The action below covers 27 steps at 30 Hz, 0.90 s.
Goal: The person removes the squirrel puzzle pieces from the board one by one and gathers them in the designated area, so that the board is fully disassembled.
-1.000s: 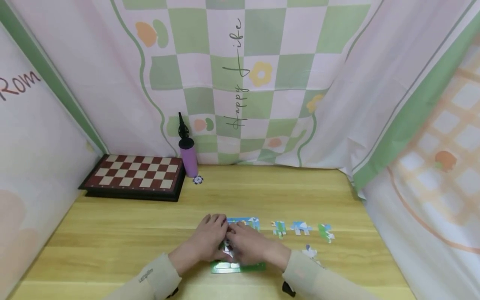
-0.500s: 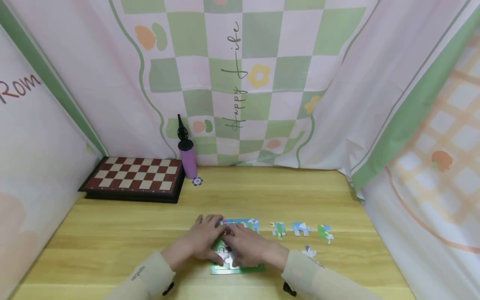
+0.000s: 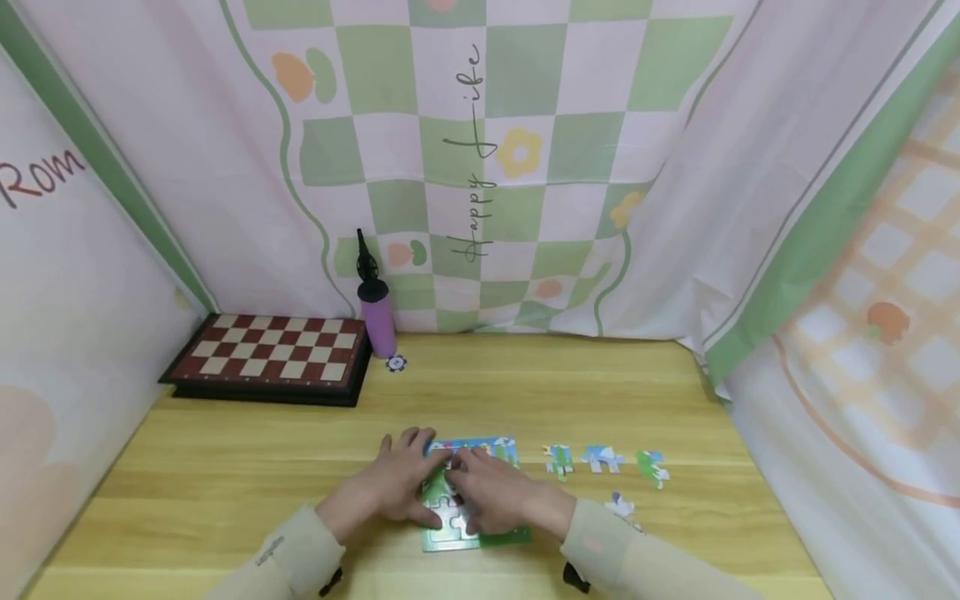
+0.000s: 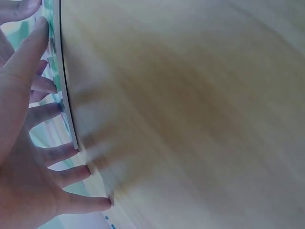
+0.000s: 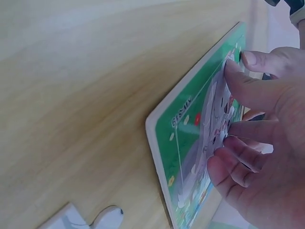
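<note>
A jigsaw puzzle board (image 3: 452, 547) with a green and blue border lies at the table's front middle. My left hand (image 3: 401, 482) has its fingers spread along the board's left side, the thumb resting low on it. Bare slots with piece outlines show beside that thumb. My right hand (image 3: 497, 493) bends over the middle of the board. In the right wrist view its thumb and fingers pinch a grey puzzle piece (image 5: 217, 102) low over the board (image 5: 167, 138); the fingers partly hide the piece.
Several loose puzzle pieces (image 3: 602, 457) lie right of the board, one near the right sleeve (image 3: 619, 503). At the back left are a folded chessboard (image 3: 270, 350), a purple cylinder (image 3: 378, 325) with a black nozzle, and a round chip (image 3: 396, 363). Curtains surround the table.
My left hand has slid left, away from the right hand, and its fingers have spread, uncovering more of the board. My right hand stays over the middle with little movement.
</note>
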{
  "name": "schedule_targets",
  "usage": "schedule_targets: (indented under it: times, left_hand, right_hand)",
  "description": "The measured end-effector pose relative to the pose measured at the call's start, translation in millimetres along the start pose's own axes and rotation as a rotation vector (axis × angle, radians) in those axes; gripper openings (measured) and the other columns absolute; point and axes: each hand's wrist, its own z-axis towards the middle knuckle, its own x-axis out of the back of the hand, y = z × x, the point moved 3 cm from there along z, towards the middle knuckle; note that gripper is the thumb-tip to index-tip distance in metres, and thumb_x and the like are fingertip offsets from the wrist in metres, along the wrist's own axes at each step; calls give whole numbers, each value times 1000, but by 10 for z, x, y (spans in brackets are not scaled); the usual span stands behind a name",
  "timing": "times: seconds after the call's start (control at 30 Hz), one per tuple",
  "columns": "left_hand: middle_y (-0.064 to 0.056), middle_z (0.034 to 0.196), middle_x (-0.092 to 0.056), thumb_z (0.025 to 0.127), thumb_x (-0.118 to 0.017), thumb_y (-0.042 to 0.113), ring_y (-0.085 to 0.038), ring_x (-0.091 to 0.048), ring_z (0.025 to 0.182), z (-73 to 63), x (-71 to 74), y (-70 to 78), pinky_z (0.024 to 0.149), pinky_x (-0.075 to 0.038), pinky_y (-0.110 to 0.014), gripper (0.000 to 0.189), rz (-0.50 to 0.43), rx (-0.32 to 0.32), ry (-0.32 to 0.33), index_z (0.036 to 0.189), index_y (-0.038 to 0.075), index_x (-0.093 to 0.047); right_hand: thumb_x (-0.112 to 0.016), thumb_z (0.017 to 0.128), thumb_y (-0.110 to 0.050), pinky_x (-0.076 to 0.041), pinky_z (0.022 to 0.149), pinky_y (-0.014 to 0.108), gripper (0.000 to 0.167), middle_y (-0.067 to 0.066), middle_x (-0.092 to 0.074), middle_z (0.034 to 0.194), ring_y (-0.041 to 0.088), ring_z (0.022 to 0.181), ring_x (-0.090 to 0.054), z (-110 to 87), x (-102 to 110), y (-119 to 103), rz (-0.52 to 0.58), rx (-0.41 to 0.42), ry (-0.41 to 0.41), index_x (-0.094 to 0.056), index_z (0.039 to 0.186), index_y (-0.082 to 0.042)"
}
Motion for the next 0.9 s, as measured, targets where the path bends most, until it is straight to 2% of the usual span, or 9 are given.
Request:
schedule_targets:
  times: [0.07,0.23,0.4,0.5,0.67,0.73,0.9]
  left_hand:
    - [-25,166,-32,71,-84,67,-53,-29,153,2,-2,1,116,-26,-85,105,4,4,-2,156,22,-43]
    - [-25,167,-30,72,-85,64,-53,-29,153,12,3,8,115,-28,-85,107,14,20,-11,158,20,-40]
    - [-25,167,-30,72,-85,63,-53,-28,153,25,5,18,115,-28,-84,111,20,28,-24,161,17,-36]
    - [-25,167,-29,72,-85,63,-53,-27,154,25,12,24,116,-27,-84,114,19,35,-32,162,17,-34]
    - [-24,168,-28,71,-85,64,-52,-27,154,25,19,29,116,-27,-84,115,11,41,-33,163,17,-33]
    - [-24,167,-28,71,-86,64,-52,-27,154,27,12,27,116,-27,-84,116,9,39,-30,162,16,-33]
    - [-23,166,-31,71,-86,64,-51,-29,153,26,5,21,115,-28,-84,115,10,34,-25,162,17,-34]
  right_hand:
    - [-85,81,-41,-51,116,40,54,3,-58,143,21,132,-55,11,-2,4,13,-1,1,-66,128,-20]
    - [-74,91,-43,-54,110,39,23,3,-62,134,20,125,-58,40,-11,-8,43,7,45,-66,100,-23]
    - [-81,86,-38,-57,96,29,23,1,-65,122,15,108,-59,68,-31,-44,5,0,120,-65,90,-22]
    - [-83,84,-38,-57,94,28,27,0,-65,119,14,105,-59,80,-45,-51,9,-25,133,-66,96,-19]
    - [-84,84,-38,-57,104,32,51,0,-64,124,15,111,-58,87,-55,-44,43,-65,123,-62,122,-12]
    - [-84,84,-37,-56,104,31,57,-1,-64,122,14,110,-58,86,-54,-43,62,-69,121,-58,128,-11]
    - [-79,90,-34,-55,110,37,53,5,-66,134,21,121,-62,79,-48,-49,116,-64,146,-57,131,-9]
